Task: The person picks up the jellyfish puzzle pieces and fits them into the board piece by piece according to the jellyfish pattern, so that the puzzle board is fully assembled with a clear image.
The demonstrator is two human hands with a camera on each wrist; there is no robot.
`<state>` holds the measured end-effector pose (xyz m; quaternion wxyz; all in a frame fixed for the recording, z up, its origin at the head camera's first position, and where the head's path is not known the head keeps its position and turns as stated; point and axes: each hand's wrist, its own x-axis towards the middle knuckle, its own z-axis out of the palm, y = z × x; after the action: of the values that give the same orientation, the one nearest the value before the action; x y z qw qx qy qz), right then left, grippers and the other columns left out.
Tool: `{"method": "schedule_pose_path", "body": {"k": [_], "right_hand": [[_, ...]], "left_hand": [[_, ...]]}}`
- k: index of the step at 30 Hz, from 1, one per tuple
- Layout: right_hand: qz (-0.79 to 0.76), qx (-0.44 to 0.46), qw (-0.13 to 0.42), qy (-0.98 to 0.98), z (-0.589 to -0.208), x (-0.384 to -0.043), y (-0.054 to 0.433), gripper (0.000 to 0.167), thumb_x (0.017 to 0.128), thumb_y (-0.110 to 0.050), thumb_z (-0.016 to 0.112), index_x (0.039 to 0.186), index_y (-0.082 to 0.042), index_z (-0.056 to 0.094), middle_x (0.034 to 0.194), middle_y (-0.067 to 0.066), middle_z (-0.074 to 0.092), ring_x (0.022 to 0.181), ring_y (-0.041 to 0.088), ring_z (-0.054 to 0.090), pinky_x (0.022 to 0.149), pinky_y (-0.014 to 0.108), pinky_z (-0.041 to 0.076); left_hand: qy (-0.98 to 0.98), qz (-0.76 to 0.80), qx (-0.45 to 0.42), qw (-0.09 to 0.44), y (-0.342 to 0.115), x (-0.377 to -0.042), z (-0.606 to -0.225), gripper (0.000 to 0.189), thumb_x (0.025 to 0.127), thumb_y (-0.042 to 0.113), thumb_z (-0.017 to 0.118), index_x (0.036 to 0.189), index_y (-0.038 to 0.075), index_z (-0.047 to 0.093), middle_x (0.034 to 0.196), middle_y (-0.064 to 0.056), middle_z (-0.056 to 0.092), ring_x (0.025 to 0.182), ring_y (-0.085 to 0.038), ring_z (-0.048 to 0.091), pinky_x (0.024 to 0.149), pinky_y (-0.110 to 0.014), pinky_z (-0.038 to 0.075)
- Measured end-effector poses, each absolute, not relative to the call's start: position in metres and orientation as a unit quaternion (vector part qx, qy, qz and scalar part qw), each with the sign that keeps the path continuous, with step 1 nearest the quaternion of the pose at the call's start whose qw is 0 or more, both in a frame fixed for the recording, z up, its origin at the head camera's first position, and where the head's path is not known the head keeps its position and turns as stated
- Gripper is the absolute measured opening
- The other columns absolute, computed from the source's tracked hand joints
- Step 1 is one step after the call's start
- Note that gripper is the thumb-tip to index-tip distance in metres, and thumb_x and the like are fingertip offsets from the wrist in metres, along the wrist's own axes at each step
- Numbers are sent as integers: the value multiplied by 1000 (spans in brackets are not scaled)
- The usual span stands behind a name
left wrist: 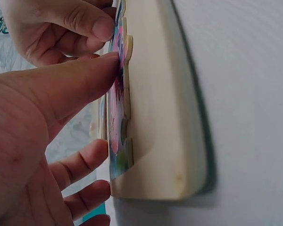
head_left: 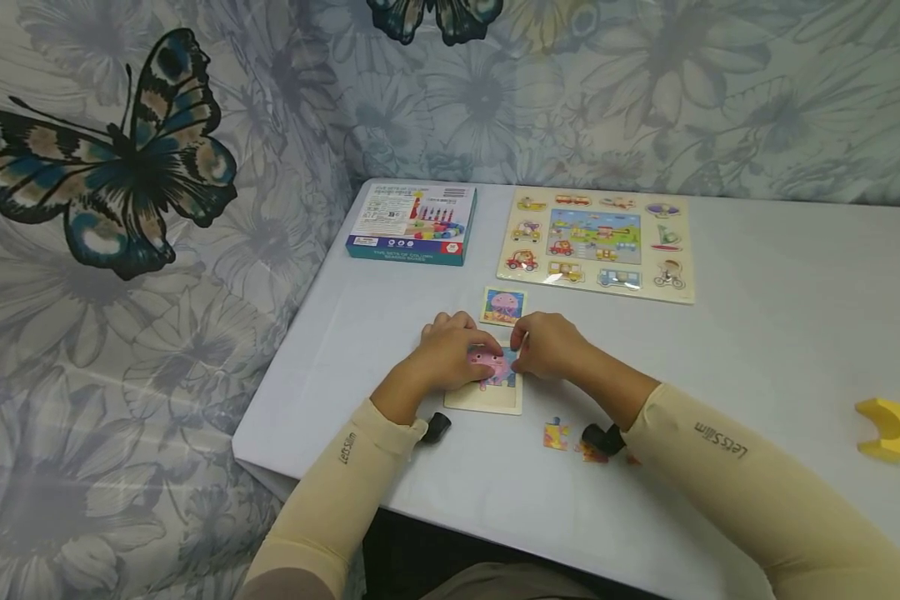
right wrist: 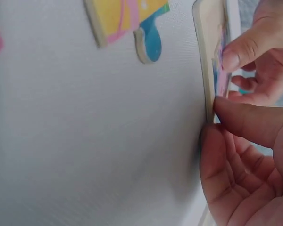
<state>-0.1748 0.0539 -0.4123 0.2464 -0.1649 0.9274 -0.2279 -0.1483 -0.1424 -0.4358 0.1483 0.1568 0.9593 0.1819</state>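
A small wooden jigsaw board (head_left: pixel 483 402) lies on the table, its upper part filled with pieces forming a pink cartoon picture (head_left: pixel 504 367); a bare wood strip shows along the near side. My left hand (head_left: pixel 453 350) lies over its left side. Its thumb presses on the pieces (left wrist: pixel 127 101) in the left wrist view, and the other fingers stay fairly straight by the edge. At the right edge my right hand (head_left: pixel 547 346) pinches the board's rim between thumb and curled index finger, as the right wrist view shows. Loose yellow jigsaw pieces (head_left: pixel 556 435) lie nearer me.
Just beyond the board is a small jellyfish picture card (head_left: pixel 504 306). Farther back stand a boxed set (head_left: pixel 412 223) and a large vehicle puzzle board (head_left: pixel 594 287). A yellow arched block (head_left: pixel 891 429) sits far right. More loose pieces (head_left: pixel 591 452) lie by the right wrist.
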Motion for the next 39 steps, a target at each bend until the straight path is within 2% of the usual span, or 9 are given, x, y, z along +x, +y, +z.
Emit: {"method": "schedule_pose_path", "body": {"k": [8, 13, 18, 21, 23, 28, 32, 35, 39], "right_hand": [[-225, -164, 232, 932, -418, -171, 61, 22, 85, -23, 84, 94, -10, 68, 76, 3, 63, 71, 19, 56, 64, 31, 44], [-200, -186, 230, 934, -409, -151, 81, 21, 87, -27, 82, 95, -12, 70, 79, 2, 62, 77, 20, 56, 70, 33, 46], [-149, -201, 269, 930, -399, -115, 100, 34, 76, -35, 90, 97, -17, 70, 87, 0, 61, 83, 21, 55, 74, 36, 47], [-142, -218, 253, 932, -403, -95, 108, 41, 70, -33, 94, 97, -16, 69, 87, -1, 59, 81, 19, 53, 73, 35, 48], [-147, -230, 231, 934, -408, -85, 111, 39, 69, -28, 95, 95, -14, 69, 87, -1, 58, 80, 18, 53, 73, 34, 48], [-167, -237, 211, 933, -412, -75, 111, 30, 73, -20, 92, 89, -14, 68, 89, -1, 58, 79, 17, 52, 73, 33, 48], [-174, -230, 204, 936, -411, -75, 110, 26, 76, -20, 88, 91, -13, 69, 87, -2, 60, 79, 17, 52, 74, 34, 48], [-182, -230, 192, 936, -407, -79, 103, 23, 80, -20, 85, 95, -11, 70, 85, -2, 61, 80, 17, 53, 75, 35, 49], [-198, -239, 189, 931, -402, -87, 86, 23, 83, -20, 82, 100, -9, 72, 86, -2, 62, 83, 17, 54, 77, 35, 50]], "left_hand": [[960, 183, 154, 149, -143, -147, -437, 27, 89, 44, 79, 115, 45, 73, 116, 5, 52, 107, -19, 41, 93, -41, 35], [960, 175, 162, 148, -140, -146, -436, 27, 90, 45, 77, 117, 45, 72, 117, 6, 51, 107, -19, 40, 93, -40, 35], [960, 159, 163, 162, -137, -146, -433, 27, 91, 46, 75, 118, 46, 70, 119, 5, 51, 108, -18, 40, 92, -39, 35], [961, 147, 162, 172, -137, -148, -431, 28, 91, 47, 75, 119, 47, 70, 118, 5, 51, 108, -18, 40, 93, -38, 36], [960, 144, 162, 177, -138, -149, -430, 29, 91, 47, 75, 120, 47, 69, 117, 5, 50, 108, -18, 39, 93, -37, 36], [952, 151, 186, 193, -147, -151, -428, 28, 97, 46, 68, 125, 45, 69, 117, 4, 50, 107, -18, 39, 92, -38, 35], [946, 144, 213, 199, -160, -153, -427, 39, 101, 45, 61, 140, 46, 59, 128, 4, 51, 113, -17, 40, 98, -39, 35], [949, 144, 204, 192, -171, -154, -428, 51, 100, 45, 63, 149, 45, 50, 137, 5, 50, 122, -17, 40, 105, -41, 34], [954, 150, 186, 181, -181, -155, -430, 54, 97, 44, 69, 148, 35, 54, 137, 3, 52, 124, -20, 40, 108, -43, 35]]}}
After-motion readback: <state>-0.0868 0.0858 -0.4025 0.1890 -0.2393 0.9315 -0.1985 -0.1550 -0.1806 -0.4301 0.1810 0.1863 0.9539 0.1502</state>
